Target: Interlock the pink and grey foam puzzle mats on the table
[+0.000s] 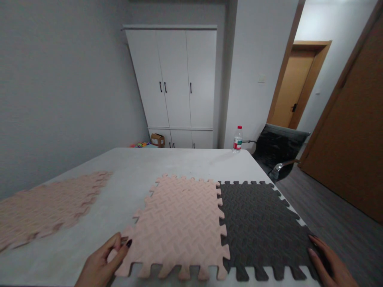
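A pink foam puzzle mat tile (182,223) lies on the grey table (131,167), interlocked along its right edge with a dark grey foam tile (257,223). My left hand (103,263) pinches the near left corner of the pink tile, thumb and fingers closed on its edge. My right hand (327,263) rests on the near right corner of the dark grey tile, fingers stretched out flat along its edge.
Another pink foam tile (44,207) lies at the table's left. A water bottle (237,139) stands at the far edge. A black chair (279,149) sits past the right corner. White cabinets (176,79), a cardboard box (157,140) and wooden doors (353,127) stand behind.
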### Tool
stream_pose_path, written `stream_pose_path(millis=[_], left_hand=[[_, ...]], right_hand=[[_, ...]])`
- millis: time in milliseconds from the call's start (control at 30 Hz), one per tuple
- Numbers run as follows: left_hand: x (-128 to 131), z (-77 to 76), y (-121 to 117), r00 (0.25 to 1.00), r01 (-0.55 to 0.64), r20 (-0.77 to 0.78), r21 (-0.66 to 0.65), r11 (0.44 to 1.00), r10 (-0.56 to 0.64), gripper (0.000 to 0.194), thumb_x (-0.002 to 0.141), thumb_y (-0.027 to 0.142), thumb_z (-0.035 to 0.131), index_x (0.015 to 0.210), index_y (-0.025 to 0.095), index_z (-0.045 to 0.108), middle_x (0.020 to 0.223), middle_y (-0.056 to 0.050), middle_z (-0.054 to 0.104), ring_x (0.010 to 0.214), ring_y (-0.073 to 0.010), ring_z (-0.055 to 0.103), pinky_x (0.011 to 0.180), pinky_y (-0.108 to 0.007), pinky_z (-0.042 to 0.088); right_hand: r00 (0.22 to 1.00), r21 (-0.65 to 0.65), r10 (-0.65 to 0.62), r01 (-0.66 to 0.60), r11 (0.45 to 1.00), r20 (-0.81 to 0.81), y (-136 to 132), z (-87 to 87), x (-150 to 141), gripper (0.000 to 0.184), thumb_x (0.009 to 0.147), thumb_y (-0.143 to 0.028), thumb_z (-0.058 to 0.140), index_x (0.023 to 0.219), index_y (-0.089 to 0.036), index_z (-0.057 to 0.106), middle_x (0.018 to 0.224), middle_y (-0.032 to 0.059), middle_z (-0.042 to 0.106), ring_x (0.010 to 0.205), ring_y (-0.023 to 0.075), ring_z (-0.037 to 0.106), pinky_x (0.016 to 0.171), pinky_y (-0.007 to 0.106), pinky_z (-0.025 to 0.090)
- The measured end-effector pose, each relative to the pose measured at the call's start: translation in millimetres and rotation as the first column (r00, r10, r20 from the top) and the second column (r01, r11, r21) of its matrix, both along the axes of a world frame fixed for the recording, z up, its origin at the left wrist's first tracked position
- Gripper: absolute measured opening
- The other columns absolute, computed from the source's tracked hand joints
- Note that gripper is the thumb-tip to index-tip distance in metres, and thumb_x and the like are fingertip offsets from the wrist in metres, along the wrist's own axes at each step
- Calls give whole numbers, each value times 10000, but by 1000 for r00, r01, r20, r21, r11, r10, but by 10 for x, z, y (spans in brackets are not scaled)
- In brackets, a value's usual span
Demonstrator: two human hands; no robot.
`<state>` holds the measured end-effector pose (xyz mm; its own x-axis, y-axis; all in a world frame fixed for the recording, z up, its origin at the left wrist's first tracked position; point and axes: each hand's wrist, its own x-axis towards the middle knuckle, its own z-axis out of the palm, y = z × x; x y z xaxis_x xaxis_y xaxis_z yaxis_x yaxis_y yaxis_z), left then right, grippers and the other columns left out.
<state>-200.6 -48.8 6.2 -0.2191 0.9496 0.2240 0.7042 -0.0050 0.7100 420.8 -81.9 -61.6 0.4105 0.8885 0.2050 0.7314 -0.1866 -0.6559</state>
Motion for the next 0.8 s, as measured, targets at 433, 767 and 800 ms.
stream_pose_path(millis=[433, 767, 800], left_hand=[[-10, 75, 1, 899, 11, -437, -23, 1000, -20, 373, 696, 598, 551, 676, 226, 568, 951, -64, 637, 907, -265, 575, 854, -368, 433], [1911, 178, 199, 773, 439, -516, 17, 898, -368, 473, 894, 223, 305, 1356, 202, 407, 1413, -50, 425, 1299, -198, 393, 1077, -433, 345], [2136, 154, 190, 751, 461, -513, -43, 886, -415, 493, 889, 207, 301, 1376, 189, 377, 1426, -46, 399, 1312, -205, 373, 1079, -442, 346]], right_hand=[[992, 10, -10, 9, 1000, 126, 64, 130, 67, 624, 800, -632, 381, 1191, -173, 545, 1254, 142, 536, 1137, 322, 517, 988, 510, 390], [806, 166, 487, -560, 812, 337, 1452, 1653, -1794, 588, 920, -462, 245, 1363, -97, 372, 1472, 111, 301, 1350, 204, 262, 1096, 385, 224], [757, 83, 535, -602, 794, 375, 1601, 1596, -2029, 584, 925, -435, 236, 1381, -87, 344, 1479, 114, 285, 1360, 197, 235, 1102, 379, 203]])
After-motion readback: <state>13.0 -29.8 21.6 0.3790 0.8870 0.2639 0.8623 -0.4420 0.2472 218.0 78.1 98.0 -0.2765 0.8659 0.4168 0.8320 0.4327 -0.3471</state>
